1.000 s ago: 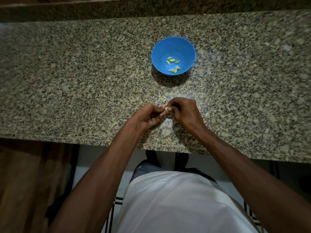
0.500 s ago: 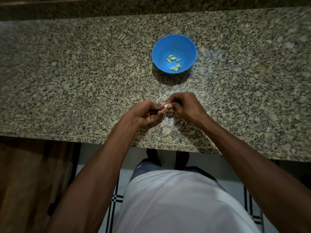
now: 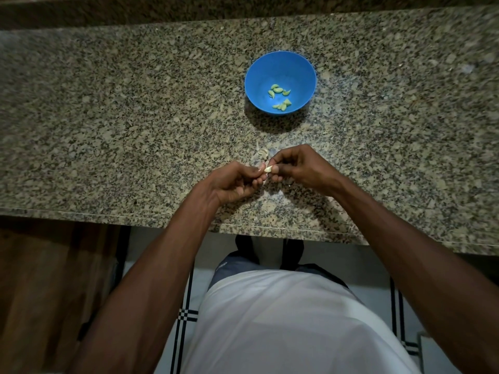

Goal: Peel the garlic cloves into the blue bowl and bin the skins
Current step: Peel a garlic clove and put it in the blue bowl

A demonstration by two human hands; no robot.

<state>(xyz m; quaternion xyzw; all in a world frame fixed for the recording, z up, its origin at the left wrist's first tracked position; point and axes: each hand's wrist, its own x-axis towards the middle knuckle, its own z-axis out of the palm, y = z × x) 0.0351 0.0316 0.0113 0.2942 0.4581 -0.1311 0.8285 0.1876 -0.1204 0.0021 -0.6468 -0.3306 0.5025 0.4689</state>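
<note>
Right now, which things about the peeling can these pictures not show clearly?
- Head view: the garlic clove shows only a pale tip; fingers of the left hand and right hand hide the rest.
- Skins on the granite counter: too small and pale to count.
- No bin in the frame.

You are standing at a speckled granite counter that runs the full width of the view, its front edge closest to you and a raised ledge of the same stone along its back edge. A blue bowl sits on it right of the middle, nearer the back edge than the front, with several peeled cloves inside. Between the bowl and the front edge lie a few pale garlic skins, well apart from the bowl.
</note>
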